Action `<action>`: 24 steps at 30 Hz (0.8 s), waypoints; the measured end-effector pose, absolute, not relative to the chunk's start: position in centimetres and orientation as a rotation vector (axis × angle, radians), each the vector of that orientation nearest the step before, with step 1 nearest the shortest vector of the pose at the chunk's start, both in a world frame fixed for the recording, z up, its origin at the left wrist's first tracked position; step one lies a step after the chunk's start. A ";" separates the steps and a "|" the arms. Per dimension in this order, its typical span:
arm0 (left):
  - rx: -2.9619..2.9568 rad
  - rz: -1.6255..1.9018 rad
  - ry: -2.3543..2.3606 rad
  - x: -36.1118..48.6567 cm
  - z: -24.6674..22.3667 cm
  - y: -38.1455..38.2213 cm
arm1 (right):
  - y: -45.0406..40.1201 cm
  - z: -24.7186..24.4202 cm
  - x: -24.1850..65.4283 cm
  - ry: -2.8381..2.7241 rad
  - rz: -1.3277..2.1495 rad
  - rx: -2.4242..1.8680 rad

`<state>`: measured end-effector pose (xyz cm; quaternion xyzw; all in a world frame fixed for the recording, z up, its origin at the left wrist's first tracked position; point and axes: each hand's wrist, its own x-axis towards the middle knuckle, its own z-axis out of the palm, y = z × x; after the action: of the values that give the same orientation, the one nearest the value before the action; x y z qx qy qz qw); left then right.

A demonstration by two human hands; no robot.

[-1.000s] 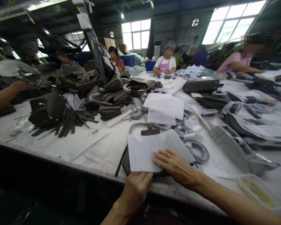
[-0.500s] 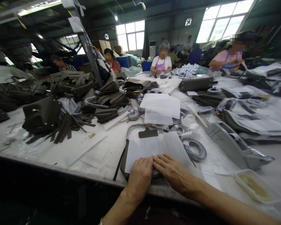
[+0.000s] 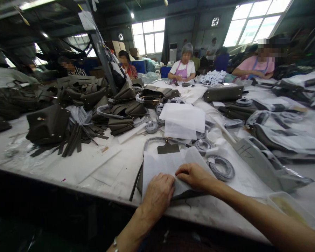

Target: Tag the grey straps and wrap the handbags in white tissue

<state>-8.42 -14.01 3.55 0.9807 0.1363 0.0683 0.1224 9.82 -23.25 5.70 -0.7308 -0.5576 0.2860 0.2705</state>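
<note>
A thin white paper sheet (image 3: 160, 161) lies over a dark olive handbag (image 3: 139, 183) at the table's front edge. My left hand (image 3: 159, 190) has its fingers bent and pressed together on the sheet's near part. Just right of it, my right hand (image 3: 194, 176) is closed, with thumb and fingertips pinching the same sheet, which wrinkles between the hands. Beyond the sheet, the bag's wrapped handle (image 3: 153, 139) and a dark flap with a metal fitting (image 3: 168, 148) stick out. Most of the bag is hidden under the paper.
Right of the bag lie a coiled wrapped strap (image 3: 221, 168), a grey holder (image 3: 259, 162) and a plastic tub (image 3: 291, 210). More white sheets (image 3: 183, 119) lie behind. Dark bags (image 3: 48, 124) and loose strips (image 3: 72, 140) are at left. Co-workers (image 3: 182, 70) sit across the table.
My right hand has gone from lying flat on the sheet to bent, pinching fingers, slightly higher. The sheet now wrinkles near the hands. My left hand stays about where it was.
</note>
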 end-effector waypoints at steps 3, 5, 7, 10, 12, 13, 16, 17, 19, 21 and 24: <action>2.870 0.096 0.419 -8.2 4.7 -14.3 | -23.0 4.3 9.2 -1.558 0.604 -1.966; 2.850 0.091 0.431 -7.9 4.9 -14.2 | -23.1 3.6 9.0 -1.592 0.538 -1.935; 2.794 0.148 0.443 -7.8 4.6 -14.0 | -23.4 3.0 8.9 -1.615 0.474 -1.892; 2.705 0.308 0.385 -8.2 3.3 -13.7 | -23.8 2.5 9.0 -1.619 0.421 -1.862; 2.690 0.364 0.326 -8.5 2.4 -13.5 | -23.8 2.4 9.0 -1.612 0.418 -1.881; 2.697 0.370 0.307 -8.6 2.1 -13.4 | -23.8 2.4 9.0 -1.610 0.425 -1.905; 2.716 0.342 0.256 -8.4 1.9 -12.8 | -23.5 2.8 8.9 -1.638 0.464 -2.031; 2.716 0.320 0.239 -8.2 2.0 -12.5 | -23.4 3.0 8.9 -1.656 0.476 -2.068; 2.710 0.260 0.235 -7.8 2.3 -12.1 | -23.2 3.3 9.0 -1.692 0.500 -2.101; 2.706 0.215 0.250 -7.6 2.7 -11.8 | -23.0 3.7 9.1 -1.717 0.522 -2.090; 2.731 0.205 0.211 -7.6 2.9 -11.8 | -23.1 4.1 9.1 -1.730 0.542 -2.081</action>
<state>-7.61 -11.81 2.85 0.9749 0.0754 0.0731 0.1963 9.14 -23.10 4.09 -0.7403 -0.6154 0.1928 0.1899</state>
